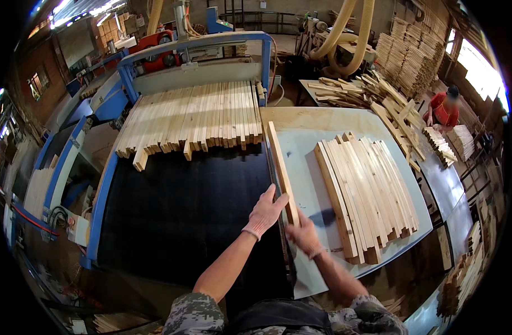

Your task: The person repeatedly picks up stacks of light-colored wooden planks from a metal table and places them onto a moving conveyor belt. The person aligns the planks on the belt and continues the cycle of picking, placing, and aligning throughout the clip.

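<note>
A long, narrow wooden strip (279,166) stretches away from me along the seam between the black conveyor belt (183,212) and the pale side table. My left hand (262,212), in a light glove, is closed at the strip's left side, its fingertips against the wood. Around the near end of the same strip my gloved right hand (305,237) is closed, slightly smeared by motion; some of its fingers are hidden. Just right of it lies a stack of wooden strips (367,195) on the side table (300,273).
Across the belt's far part lies a row of wooden strips (194,114), a few sticking out toward me, before a blue machine frame (197,40). Loose wood (398,111) is heaped beyond the side table. A person in red (447,111) is at the far right.
</note>
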A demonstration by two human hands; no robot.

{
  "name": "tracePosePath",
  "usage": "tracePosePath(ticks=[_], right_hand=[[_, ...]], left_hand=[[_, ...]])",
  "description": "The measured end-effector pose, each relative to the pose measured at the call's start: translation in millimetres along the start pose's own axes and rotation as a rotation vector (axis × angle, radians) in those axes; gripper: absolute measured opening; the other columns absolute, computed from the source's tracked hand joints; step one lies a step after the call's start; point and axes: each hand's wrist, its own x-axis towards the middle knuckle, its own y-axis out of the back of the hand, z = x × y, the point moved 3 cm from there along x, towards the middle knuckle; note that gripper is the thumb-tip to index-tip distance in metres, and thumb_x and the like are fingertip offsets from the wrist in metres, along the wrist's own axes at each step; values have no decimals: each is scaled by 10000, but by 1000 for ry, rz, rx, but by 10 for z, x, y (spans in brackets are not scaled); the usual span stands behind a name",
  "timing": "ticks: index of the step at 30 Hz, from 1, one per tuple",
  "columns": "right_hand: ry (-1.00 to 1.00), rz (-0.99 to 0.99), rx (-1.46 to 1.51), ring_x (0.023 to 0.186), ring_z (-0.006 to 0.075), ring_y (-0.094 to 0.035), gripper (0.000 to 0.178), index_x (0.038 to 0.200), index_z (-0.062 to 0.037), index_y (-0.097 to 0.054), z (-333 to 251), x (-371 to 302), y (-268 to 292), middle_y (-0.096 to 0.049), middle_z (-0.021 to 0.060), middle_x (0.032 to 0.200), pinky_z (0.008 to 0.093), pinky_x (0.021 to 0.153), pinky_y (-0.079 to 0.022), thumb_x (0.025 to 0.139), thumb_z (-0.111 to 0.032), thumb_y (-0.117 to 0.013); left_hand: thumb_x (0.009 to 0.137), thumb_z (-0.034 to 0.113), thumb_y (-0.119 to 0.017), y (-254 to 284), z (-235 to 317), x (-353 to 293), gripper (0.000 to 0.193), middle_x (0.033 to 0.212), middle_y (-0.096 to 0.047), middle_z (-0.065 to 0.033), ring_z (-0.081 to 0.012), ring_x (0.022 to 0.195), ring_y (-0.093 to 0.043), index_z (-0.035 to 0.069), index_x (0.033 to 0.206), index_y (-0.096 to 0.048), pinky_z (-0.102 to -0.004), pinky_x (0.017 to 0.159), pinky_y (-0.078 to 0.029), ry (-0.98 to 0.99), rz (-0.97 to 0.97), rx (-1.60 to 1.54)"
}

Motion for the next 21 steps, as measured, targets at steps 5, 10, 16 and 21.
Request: tracePosePath(ticks=[5,10,16,21], right_hand=[[25,-88,32,584,116,-585,580,1444,-81,-610,-310,1291,54,-637,33,765,295,512,-483,867,-89,-668],[27,-105,44,560,149,-578,579,1429,-85,-616,-473,2308,-129,-630,52,750,325,501,-487,852,-62,-664],[39,-100,-126,546,187,-575,588,1428,-82,-620,-499,2588,127,-596,70,710,366,469,-490,847,-9,-665],[-16,-193,-26,554,207,-580,464,1302,-33,-658,-807,2600,542,-592,91,738,375,462,-510,840,-11,-686]], left_hand=[[1052,183,-665,497,-434,-879,462,1070,-717,-81,-142,941,-653,-96,1416,-614,-277,876,-527,29,71,-450],[1045,106,-667,727,-705,-1656,365,1068,-752,-65,-109,895,-682,-57,1372,-669,-246,848,-567,249,247,-616],[1024,41,-695,524,-1032,-1802,340,1107,-756,-71,-103,922,-692,-23,1357,-687,-242,872,-578,198,359,-631],[985,9,-734,519,-1134,-1738,357,1100,-759,-63,-97,939,-680,-7,1339,-698,-246,879,-569,144,365,-438]])
